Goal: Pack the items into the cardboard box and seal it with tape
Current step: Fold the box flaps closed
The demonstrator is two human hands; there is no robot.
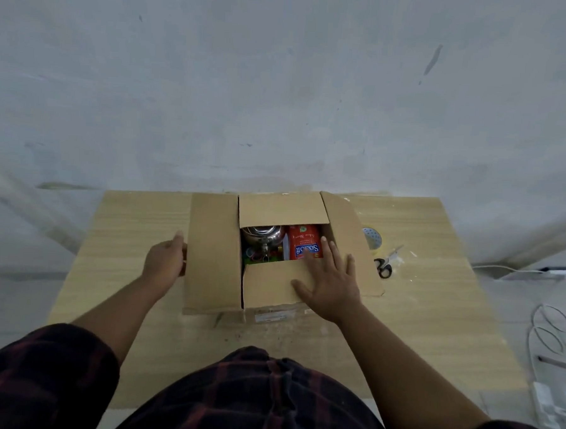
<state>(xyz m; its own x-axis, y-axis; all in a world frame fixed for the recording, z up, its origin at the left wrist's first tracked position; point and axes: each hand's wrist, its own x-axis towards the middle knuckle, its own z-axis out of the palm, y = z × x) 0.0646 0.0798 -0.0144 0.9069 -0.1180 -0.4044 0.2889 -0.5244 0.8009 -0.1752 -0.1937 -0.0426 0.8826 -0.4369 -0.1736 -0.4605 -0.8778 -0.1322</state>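
- the cardboard box (282, 211) sits mid-table (434, 304), already packed; a metal kettle (264, 236) and a red packet (304, 243) show inside.
- flap-closing looks to be the step in hand: the right hand (332, 282) presses flat, fingers spread, on the near flap (268, 284), while the left hand (166, 257) curls round the left flap (213, 260) at its outer edge.
- next move, likely: fold the side flaps over, then fetch the tape roll (372, 240) by the scissors (384, 265).

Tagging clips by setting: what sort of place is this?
Probably a plain room used for makeshift packing: bare scuffed wall, wooden table with tape roll and scissors, loose cables on the floor.
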